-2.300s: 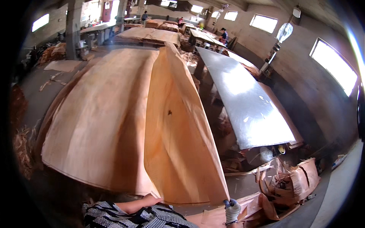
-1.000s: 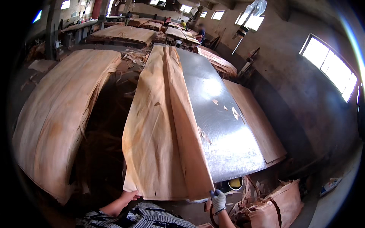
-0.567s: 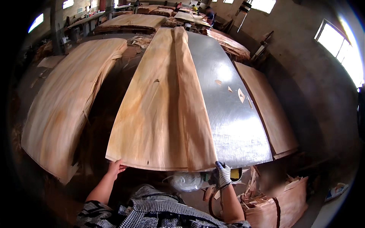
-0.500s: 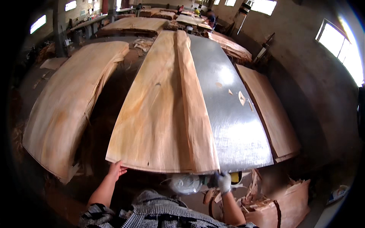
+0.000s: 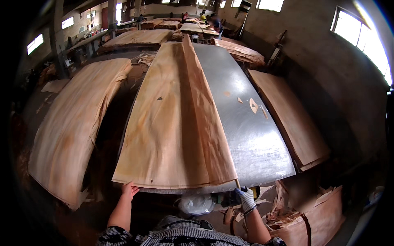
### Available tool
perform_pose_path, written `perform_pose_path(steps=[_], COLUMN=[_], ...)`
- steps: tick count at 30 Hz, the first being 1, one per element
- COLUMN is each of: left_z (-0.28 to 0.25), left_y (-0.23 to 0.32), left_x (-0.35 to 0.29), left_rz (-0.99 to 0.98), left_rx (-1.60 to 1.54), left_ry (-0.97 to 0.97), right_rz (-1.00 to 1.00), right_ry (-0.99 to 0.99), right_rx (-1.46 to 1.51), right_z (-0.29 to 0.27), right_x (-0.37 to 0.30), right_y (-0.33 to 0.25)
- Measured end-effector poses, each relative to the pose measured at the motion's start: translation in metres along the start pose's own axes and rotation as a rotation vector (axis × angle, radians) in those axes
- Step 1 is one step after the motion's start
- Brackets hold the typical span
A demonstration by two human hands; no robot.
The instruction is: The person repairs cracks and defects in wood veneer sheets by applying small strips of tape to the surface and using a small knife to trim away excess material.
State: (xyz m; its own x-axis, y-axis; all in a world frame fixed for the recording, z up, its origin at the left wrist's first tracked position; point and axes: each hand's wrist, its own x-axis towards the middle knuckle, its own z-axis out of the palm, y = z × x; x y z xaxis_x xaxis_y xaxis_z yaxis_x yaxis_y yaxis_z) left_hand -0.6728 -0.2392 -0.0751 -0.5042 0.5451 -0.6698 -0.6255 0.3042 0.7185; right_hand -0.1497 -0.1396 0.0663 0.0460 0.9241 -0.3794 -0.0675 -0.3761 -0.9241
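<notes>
A large, thin wood veneer sheet lies over the left part of a shiny metal tabletop. Along its right side runs a raised, rippled flap of veneer, lifted highest at the far end. My left hand, bare, pinches the sheet's near edge close to its left corner. At the near right corner, my right hand wears a striped glove and is closed around a thin yellowish stick, whose tip meets the veneer corner. What the stick's lower end looks like is hidden in the glove.
Veneer stacks flank the table, a thick one on the left and a lower one on the right. Small veneer scraps lie on the metal. Broken veneer and a clear plastic bag are near me. People work far back.
The raised flap stands higher and spreads wider, showing a darker face. The metal tabletop's near edge now shows below the sheet. Both hands stay at the near corners; the view has shifted slightly.
</notes>
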Motion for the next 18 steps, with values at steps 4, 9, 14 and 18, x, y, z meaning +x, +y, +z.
perform_pose_path(steps=[4,9,14,18], left_z=[0.007,0.007,0.007,0.007], left_y=[-0.018,-0.022,-0.009,-0.008], left_x=[0.008,0.001,0.017,0.026], left_rz=[-0.034,0.017,0.032,0.030], left_rx=[-0.036,-0.078,-0.081,-0.103], left_ry=[-0.017,0.014,0.046,0.088], right_rz=[-0.428,-0.083,-0.039,-0.291], right_ry=[0.326,0.180,0.197,0.315], right_rx=[-0.887,-0.172,-0.093,-0.835], right_z=[-0.050,-0.012,-0.025,-0.077], right_x=[0.038,-0.003,0.035,0.069], right_y=[0.048,0.062,0.011,0.038])
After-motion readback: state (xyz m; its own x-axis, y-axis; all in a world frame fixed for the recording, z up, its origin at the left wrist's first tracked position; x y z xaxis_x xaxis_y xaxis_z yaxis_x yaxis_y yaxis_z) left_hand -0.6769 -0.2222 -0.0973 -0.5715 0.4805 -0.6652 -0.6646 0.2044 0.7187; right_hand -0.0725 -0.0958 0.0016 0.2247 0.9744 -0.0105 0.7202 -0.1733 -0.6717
